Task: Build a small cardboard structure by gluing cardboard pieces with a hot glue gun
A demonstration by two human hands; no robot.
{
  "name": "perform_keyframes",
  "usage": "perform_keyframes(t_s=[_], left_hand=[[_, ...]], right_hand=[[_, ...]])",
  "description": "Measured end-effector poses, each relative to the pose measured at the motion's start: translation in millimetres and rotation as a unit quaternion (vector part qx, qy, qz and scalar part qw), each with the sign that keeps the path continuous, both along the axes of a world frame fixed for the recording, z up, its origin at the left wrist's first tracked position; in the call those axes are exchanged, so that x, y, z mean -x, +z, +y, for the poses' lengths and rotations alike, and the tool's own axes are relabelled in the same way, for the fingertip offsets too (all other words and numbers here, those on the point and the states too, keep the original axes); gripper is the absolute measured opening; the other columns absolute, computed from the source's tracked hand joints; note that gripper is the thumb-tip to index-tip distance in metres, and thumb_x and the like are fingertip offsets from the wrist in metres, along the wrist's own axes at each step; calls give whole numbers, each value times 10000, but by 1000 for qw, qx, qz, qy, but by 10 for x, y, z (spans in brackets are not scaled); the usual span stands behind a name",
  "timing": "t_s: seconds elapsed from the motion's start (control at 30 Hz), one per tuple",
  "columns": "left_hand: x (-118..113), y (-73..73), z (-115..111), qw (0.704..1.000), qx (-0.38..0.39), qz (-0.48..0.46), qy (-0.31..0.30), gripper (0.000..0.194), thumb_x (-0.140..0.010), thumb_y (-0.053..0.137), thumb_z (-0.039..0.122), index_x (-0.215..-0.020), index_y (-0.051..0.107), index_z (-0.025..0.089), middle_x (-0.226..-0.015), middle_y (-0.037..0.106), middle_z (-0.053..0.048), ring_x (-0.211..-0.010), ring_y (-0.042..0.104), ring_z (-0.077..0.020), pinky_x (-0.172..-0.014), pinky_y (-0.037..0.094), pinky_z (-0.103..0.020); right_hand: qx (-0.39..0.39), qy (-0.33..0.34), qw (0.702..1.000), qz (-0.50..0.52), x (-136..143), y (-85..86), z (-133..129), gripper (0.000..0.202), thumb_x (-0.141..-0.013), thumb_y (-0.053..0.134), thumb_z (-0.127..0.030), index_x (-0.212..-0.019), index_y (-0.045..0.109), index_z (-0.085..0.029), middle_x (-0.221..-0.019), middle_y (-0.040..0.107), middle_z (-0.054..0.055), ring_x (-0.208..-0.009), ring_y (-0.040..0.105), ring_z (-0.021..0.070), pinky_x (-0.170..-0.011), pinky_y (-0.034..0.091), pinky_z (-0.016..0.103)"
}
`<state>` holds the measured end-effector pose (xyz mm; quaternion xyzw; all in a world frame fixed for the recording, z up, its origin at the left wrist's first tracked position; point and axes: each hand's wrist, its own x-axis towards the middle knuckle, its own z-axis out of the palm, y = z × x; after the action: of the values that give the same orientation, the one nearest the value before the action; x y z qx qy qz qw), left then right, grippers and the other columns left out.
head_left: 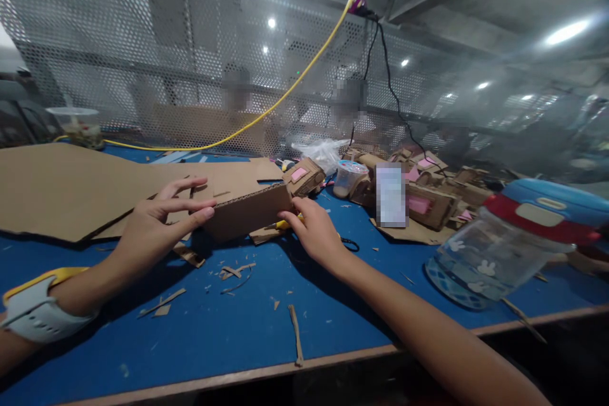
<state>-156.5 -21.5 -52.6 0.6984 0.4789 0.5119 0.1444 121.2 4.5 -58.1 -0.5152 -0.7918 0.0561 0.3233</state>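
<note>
A folded brown cardboard piece point(247, 212) stands on its edge on the blue table, its long side facing me. At its left end is my left hand point(164, 212), with fingers stretched and spread and the fingertips against the cardboard. My right hand point(311, 225) grips the right end, thumb in front and fingers curled round the corner. Under the right hand, a yellow-handled tool point(284, 223) shows only in part, so its kind is unclear. Beside it lies a small cardboard strip point(264, 236). Cardboard scraps point(233, 271) are scattered in front of the piece.
Large cardboard sheets point(61, 184) cover the left. A blue-lidded clear bottle point(495, 254) stands at right, near the phone point(391, 195) and cardboard models point(428, 206). Behind are a plastic cup point(349, 179), a yellow cable point(266, 114) and a perforated metal screen point(190, 63).
</note>
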Motion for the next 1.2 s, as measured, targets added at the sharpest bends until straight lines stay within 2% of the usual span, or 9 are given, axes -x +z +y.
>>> perform_keyframes(t_s=[0.1,0.2,0.33,0.47,0.67,0.87,0.97,1.1,1.2], left_hand=[[1,9,-7,1000,-2,-7,-12,449,-800,728,712,-890,846,288,-1363,707,-109,-1299,636,-369,-1166,436,-644],[10,15,-16,999,-18,1,-28,366,-918,646,588,-938,846,282,-1375,699,-110,-1320,624,-357,-1160,453,-633],[23,-12,-7,999,-28,8,-29,328,-979,571,464,-965,844,282,-1363,711,-105,-1319,629,-344,-1162,455,-634],[34,-29,11,999,-38,2,-28,336,-982,551,452,-953,839,281,-1263,756,-92,-1234,673,-309,-1147,475,-612],[30,48,-13,998,-36,43,-13,340,-958,539,466,-925,796,246,-1146,789,-81,-1164,697,-295,-1114,514,-548],[7,-8,4,994,-49,93,28,479,-874,587,557,-1167,734,209,-1313,732,-114,-1324,622,-302,-1175,463,-490],[-11,-8,6,987,-83,139,8,482,-934,533,521,-1223,714,181,-1307,736,-134,-1326,621,-291,-1189,440,-482],[-13,62,-30,980,-99,173,-9,445,-984,472,472,-1172,718,153,-1219,769,-155,-1216,679,-301,-1145,469,-514],[25,101,-58,975,-103,193,-34,389,-995,498,448,-1167,713,173,-1201,777,-120,-1186,692,-281,-1171,438,-518]], right_hand=[[-5,1,1000,3,-1,-10,8,122,-992,633,-235,-880,667,-203,-905,712,61,-882,622,219,-749,408,299],[1,4,1000,4,3,-8,9,121,-994,632,-234,-883,665,-196,-928,721,71,-901,632,221,-764,418,302],[11,-3,1000,0,13,24,-10,114,-986,636,-209,-877,662,-189,-941,727,78,-918,643,227,-778,425,307],[17,-7,1000,-1,24,61,-38,93,-980,644,-193,-892,671,-184,-952,727,82,-936,645,235,-791,428,312],[4,6,1000,7,33,45,-35,100,-975,660,-202,-876,665,-189,-905,700,62,-897,617,220,-771,410,303],[-44,44,998,29,7,-38,17,125,-964,688,-245,-850,651,-211,-820,640,19,-808,570,194,-721,396,286],[-60,66,996,29,0,-50,21,132,-970,677,-238,-845,649,-208,-833,642,24,-815,573,195,-733,412,289],[-76,93,993,21,-8,-51,26,106,-965,668,-203,-860,655,-197,-849,649,37,-838,577,208,-764,437,304],[-87,101,991,16,-24,-69,45,49,-960,639,-172,-938,673,-199,-889,652,46,-868,581,217,-785,455,314]])
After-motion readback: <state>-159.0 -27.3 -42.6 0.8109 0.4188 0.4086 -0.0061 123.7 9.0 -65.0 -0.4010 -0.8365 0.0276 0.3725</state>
